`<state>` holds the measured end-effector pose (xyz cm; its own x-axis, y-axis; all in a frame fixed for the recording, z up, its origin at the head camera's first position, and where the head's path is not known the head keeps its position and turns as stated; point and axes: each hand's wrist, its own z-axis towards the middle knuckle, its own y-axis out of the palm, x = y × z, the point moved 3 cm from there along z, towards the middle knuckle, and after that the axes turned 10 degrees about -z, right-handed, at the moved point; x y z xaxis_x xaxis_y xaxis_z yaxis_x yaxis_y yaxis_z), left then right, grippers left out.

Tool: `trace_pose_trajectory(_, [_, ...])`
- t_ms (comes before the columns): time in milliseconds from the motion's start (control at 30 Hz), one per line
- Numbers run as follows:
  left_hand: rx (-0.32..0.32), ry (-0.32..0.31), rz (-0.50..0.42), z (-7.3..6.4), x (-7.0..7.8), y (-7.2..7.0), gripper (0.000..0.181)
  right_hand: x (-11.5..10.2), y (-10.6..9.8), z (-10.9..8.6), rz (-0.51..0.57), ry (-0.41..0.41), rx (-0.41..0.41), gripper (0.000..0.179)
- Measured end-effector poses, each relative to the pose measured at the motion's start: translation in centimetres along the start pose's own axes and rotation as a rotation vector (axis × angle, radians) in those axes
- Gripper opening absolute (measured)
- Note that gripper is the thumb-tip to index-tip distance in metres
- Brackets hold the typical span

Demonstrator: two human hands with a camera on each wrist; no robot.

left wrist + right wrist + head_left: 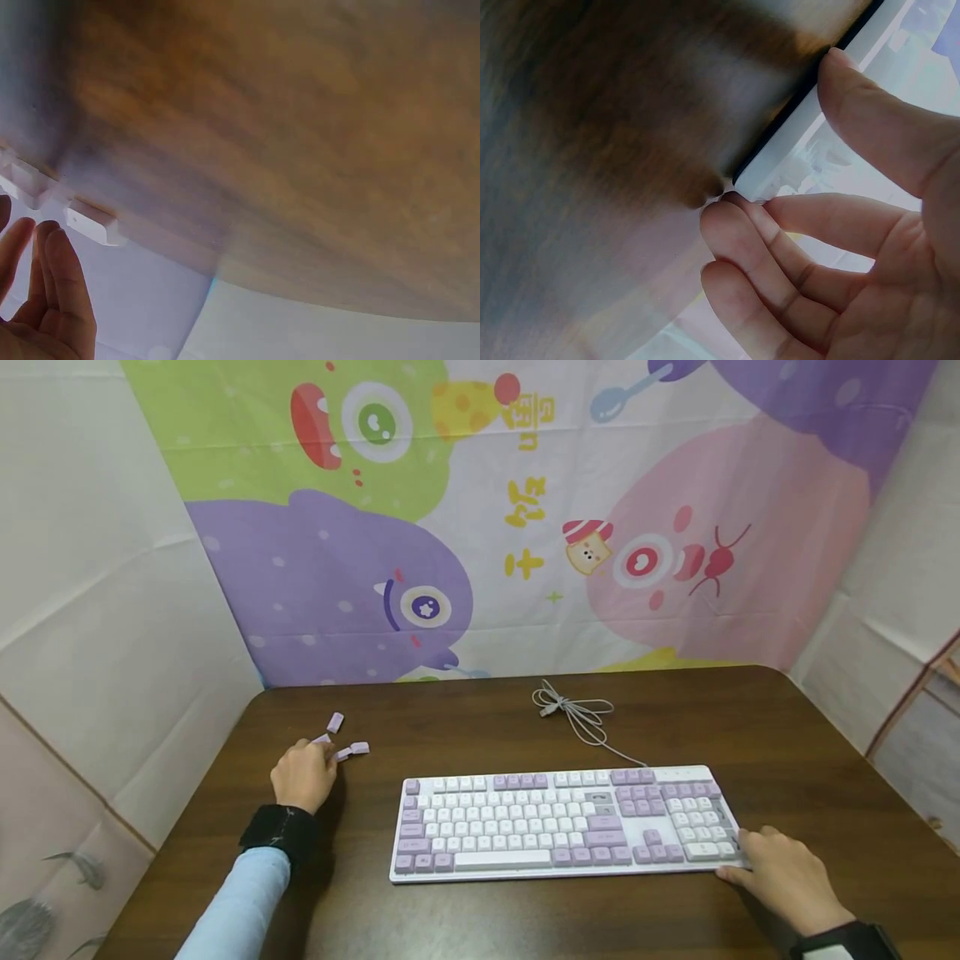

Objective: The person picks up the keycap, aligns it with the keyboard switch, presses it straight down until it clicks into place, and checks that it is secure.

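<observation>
A white and purple computer keyboard lies flat on the brown wooden table. My right hand holds its near right corner, thumb along the front edge and fingers against the right end. In the right wrist view, the thumb touches the keyboard's edge. At the far left, my left hand is beside several small light purple keycaps, partly covering some of them. The left wrist view has its fingertips close to a keycap, with nothing visible between the fingers.
A bundled grey USB cable runs from the keyboard's back edge and lies behind it. The wooden table ends at a cartoon-printed cloth at the back. White cloth panels stand on either side.
</observation>
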<state>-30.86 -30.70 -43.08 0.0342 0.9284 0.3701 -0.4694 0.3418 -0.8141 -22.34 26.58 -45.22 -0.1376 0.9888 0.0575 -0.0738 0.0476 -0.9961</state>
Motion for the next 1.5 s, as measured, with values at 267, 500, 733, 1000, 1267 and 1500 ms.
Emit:
trace_pose_trajectory(267, [-0.041, 0.063, 0.011, 0.9, 1.0, 0.9, 0.021, 0.1, 0.1, 0.0, -0.008, 0.0, -0.014, 0.048])
trace_pose_trajectory(500, [-0.072, 0.085, 0.032, 1.5, 2.1, 1.9, 0.023, 0.1, 0.0, 0.0, -0.001, 0.01, -0.017, 0.05])
trace_pose_trajectory(733, [-0.036, 0.114, 0.055, 1.6, 2.5, 2.3, 0.014, -0.1, 0.0, 0.1, 0.002, 0.016, -0.027, 0.048])
trace_pose_trajectory(1000, [-0.03, 0.191, 0.079, 1.3, 3.6, 2.9, 0.011, 0.0, -0.1, 0.1, -0.005, 0.029, -0.042, 0.049])
trace_pose_trajectory(1267, [-0.114, 0.188, 0.023, 0.3, 5.8, 3.4, 0.008, -0.1, 0.0, -0.2, 0.007, 0.023, -0.016, 0.045])
trace_pose_trajectory(1500, [-0.18, 0.177, -0.035, -0.2, 8.8, 3.1, 0.012, -0.1, -0.2, 0.0, 0.018, 0.036, -0.039, 0.044])
